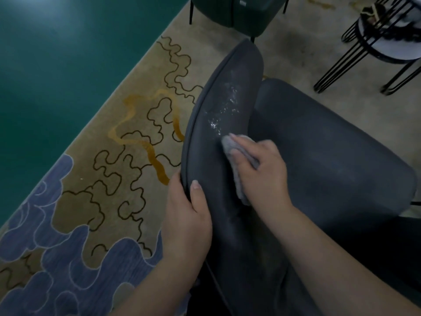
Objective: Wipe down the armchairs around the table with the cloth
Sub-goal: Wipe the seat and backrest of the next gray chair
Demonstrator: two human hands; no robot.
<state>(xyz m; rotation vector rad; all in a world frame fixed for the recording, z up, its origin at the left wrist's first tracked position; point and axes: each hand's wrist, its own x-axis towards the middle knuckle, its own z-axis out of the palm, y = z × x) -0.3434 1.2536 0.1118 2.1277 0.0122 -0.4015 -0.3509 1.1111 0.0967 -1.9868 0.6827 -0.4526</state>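
Note:
A dark grey armchair (330,137) fills the middle and right of the head view, seen from behind its curved backrest (218,106). White specks of dust lie on the top of that backrest. My right hand (259,165) holds a grey cloth (230,147) bunched under its fingers and presses it onto the backrest just below the specks. My left hand (189,210) grips the backrest's outer edge, thumb on top and fingers round the back.
A second dark green armchair (239,12) stands at the top of the view. A small round table (387,49) on black wire legs is at the top right. A patterned carpet (102,167) covers the floor to the left, bordered by green floor.

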